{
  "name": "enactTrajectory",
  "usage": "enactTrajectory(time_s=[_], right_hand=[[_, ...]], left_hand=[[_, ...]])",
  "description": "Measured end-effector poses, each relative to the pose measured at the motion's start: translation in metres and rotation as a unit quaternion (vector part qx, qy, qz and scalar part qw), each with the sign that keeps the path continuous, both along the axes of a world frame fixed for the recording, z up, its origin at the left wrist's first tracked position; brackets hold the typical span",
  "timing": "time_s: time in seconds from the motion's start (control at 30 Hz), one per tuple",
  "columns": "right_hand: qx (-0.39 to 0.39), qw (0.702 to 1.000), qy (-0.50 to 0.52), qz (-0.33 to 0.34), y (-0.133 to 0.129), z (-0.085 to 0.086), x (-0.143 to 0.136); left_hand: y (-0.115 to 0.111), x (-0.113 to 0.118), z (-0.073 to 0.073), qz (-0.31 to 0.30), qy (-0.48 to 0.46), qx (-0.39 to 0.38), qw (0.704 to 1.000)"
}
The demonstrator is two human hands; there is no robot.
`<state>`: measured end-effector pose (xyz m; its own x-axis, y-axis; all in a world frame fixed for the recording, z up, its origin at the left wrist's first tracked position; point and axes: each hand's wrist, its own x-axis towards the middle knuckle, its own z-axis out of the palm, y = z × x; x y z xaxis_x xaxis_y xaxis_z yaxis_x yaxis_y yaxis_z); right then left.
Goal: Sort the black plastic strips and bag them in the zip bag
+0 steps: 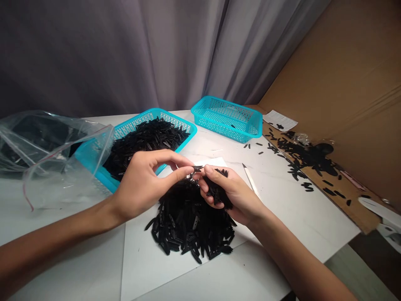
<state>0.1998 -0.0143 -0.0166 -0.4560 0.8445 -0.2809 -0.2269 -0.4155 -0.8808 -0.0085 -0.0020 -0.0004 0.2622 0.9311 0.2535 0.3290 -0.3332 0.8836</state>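
Note:
My left hand [145,182] pinches the left end of a small black piece [198,168] between thumb and fingertips. The thumb and forefinger of my right hand [233,188] are at the other end of that piece. A bunch of black pieces [217,189] lies in my right palm, with the fingers curled round it. Below both hands, a heap of long black pieces [191,228] rests on a white sheet [140,267].
A blue basket [184,144] full of black pieces stands behind my left hand, beside a clear plastic bag [59,167]. Farther back is a second blue basket [232,133]. A white pen-like tool [250,179] lies right; scattered pieces [294,154] and cardboard [354,205] are beyond.

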Motion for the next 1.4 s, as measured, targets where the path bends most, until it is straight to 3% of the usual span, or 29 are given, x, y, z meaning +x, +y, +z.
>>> enactTrajectory(time_s=[0.1,0.2,0.33,0.43,0.53,0.6,0.67,0.77,0.83,0.9,1.13,1.4], right_hand=[[-0.02,0.999,0.029,0.02,0.001,0.0,0.002],[-0.013,0.999,0.024,0.025,0.001,0.0,0.003],[0.0,1.0,0.001,0.017,-0.001,0.002,0.002],[0.013,1.0,-0.009,-0.002,-0.002,0.004,0.001],[0.046,0.998,-0.025,-0.02,-0.003,0.004,0.0],[0.078,0.995,-0.045,-0.036,-0.003,0.003,0.0],[0.111,0.99,-0.071,-0.059,-0.004,0.002,0.0],[0.152,0.979,-0.101,-0.088,-0.006,0.001,0.0],[0.164,0.976,-0.106,-0.095,-0.007,0.0,-0.001],[0.156,0.978,-0.097,-0.094,-0.007,0.0,-0.002],[0.064,0.994,-0.029,-0.08,-0.008,-0.006,-0.006],[0.021,0.999,-0.004,-0.048,-0.008,-0.001,-0.006]], left_hand=[[0.001,-0.013,-0.003,-0.077,0.08,0.109,0.988],[0.004,-0.025,-0.005,-0.179,0.114,0.096,0.973],[0.009,-0.031,-0.004,-0.228,0.115,0.069,0.964],[0.01,-0.029,-0.001,-0.231,0.119,0.08,0.962],[0.007,-0.02,0.002,-0.199,0.136,0.181,0.953],[0.002,-0.01,0.002,-0.132,0.125,0.281,0.942],[-0.003,0.0,0.002,-0.048,0.101,0.314,0.943],[-0.009,0.01,0.001,0.002,0.075,0.171,0.982],[-0.009,0.011,0.002,-0.017,0.045,0.047,0.998],[-0.008,0.011,0.002,-0.037,0.002,-0.027,0.999],[-0.004,0.008,0.002,-0.054,-0.048,-0.112,0.991],[-0.002,0.009,-0.001,-0.07,-0.07,-0.176,0.979]])
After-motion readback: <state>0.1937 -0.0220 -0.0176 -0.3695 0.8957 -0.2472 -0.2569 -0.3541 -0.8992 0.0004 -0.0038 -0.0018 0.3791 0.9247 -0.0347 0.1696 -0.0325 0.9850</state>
